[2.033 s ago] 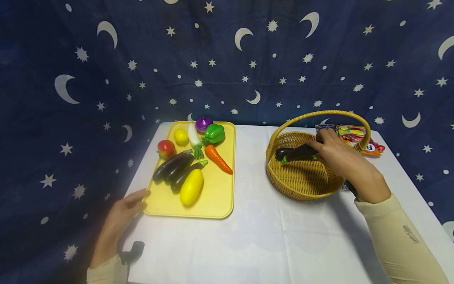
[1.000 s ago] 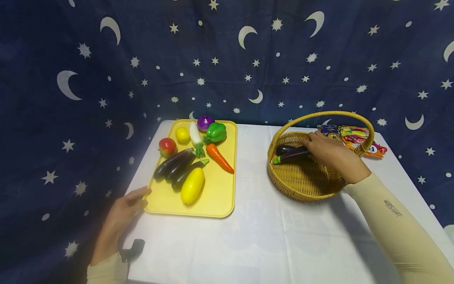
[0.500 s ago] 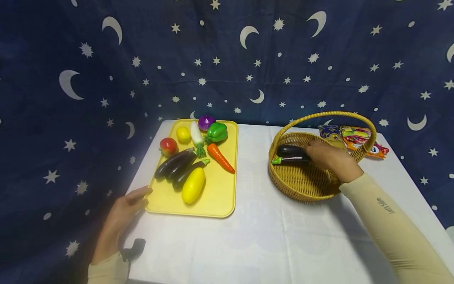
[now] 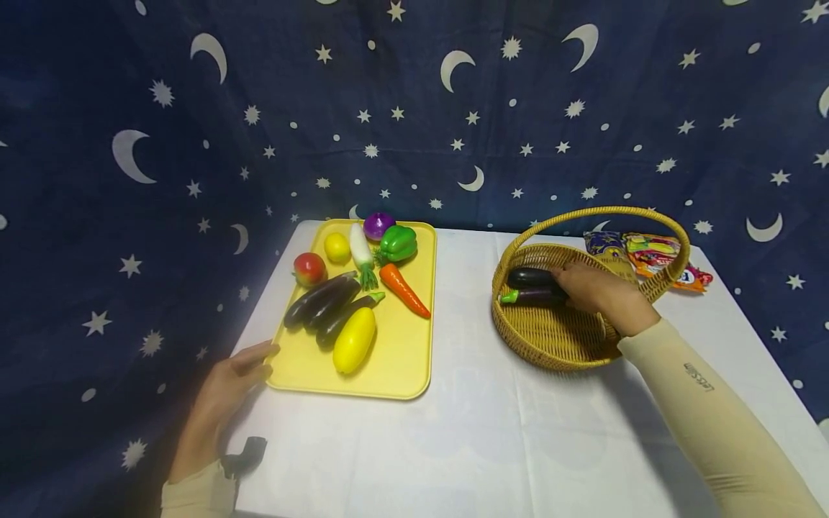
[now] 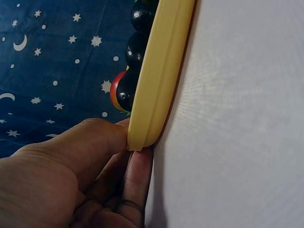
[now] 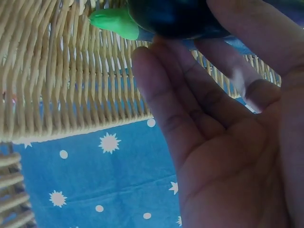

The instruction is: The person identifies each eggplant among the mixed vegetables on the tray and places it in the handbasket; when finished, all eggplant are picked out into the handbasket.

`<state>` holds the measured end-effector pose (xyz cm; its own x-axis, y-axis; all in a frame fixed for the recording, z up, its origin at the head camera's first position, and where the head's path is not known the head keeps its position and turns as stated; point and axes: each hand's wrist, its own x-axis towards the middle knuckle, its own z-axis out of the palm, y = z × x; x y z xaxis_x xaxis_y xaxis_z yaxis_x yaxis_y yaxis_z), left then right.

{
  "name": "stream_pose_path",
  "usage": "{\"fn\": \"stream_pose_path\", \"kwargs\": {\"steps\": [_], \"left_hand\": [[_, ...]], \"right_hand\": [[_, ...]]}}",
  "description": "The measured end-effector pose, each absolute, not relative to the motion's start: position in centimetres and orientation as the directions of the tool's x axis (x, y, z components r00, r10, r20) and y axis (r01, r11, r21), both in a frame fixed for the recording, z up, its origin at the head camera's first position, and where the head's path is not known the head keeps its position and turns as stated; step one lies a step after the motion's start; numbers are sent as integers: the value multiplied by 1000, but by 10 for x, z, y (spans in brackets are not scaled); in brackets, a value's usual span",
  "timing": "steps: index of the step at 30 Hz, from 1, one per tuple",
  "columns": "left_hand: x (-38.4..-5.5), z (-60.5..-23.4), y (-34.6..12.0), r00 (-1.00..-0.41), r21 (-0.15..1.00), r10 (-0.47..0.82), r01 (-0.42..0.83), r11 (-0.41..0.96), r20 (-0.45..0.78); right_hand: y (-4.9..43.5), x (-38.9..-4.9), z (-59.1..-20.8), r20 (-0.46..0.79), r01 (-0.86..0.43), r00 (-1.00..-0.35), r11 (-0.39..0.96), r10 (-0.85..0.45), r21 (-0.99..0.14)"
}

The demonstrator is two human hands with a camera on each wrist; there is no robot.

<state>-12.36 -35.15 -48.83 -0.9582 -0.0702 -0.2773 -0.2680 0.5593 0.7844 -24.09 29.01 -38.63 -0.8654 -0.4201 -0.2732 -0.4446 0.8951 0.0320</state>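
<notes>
My left hand (image 4: 227, 385) pinches the near left corner of a yellow tray (image 4: 395, 360); in the left wrist view the thumb lies on the rim and a finger underneath. At right, my right hand (image 4: 599, 291) reaches into a wicker basket (image 4: 527, 345) under its tall handle. Its thumb and fingers lie about an eggplant (image 4: 527, 296) with a green stem end, which rests on the basket floor beside another dark eggplant (image 4: 531, 278). The right ends of both are hidden by the hand. In the right wrist view, a dark rounded eggplant end (image 6: 175, 19) shows between thumb and fingers.
The tray bears several eggplants (image 4: 330, 306), a yellow oblong fruit (image 4: 354, 340), carrot (image 4: 404, 291), green pepper (image 4: 398, 243), white radish (image 4: 360, 248), purple onion-like vegetable (image 4: 378, 225), lemon (image 4: 337, 247) and red fruit (image 4: 309, 269). Colourful packets (image 4: 654, 252) lie behind the basket.
My right hand has lowered the green-stemmed eggplant from a tilted hold to lie flat in the basket beside the other one. My left hand stays at the tray corner.
</notes>
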Motion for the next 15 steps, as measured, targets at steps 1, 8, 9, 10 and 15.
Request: {"fn": "stream_pose_path", "kwargs": {"steps": [1,8,9,10,15], "left_hand": [[-123,-488,-351,-958,783,-70,-268,561,-278],[-122,-485,-350,-960,796,-66,-264,545,-273],[-122,-485,-351,-958,797,-66,-268,542,-278],[-122,-485,-351,-956,793,-67,-274,544,-284],[-123,-485,-353,-946,788,-66,-302,537,-317]], "right_hand": [[291,-241,-387,-274,-441,-866,897,-417,28],[293,-241,-390,-278,-416,-876,909,-393,24],[293,-241,-390,-278,-411,-878,911,-388,26],[293,-240,-390,-276,-407,-881,913,-385,28],[293,-236,-389,-258,-399,-891,915,-373,55]]}}
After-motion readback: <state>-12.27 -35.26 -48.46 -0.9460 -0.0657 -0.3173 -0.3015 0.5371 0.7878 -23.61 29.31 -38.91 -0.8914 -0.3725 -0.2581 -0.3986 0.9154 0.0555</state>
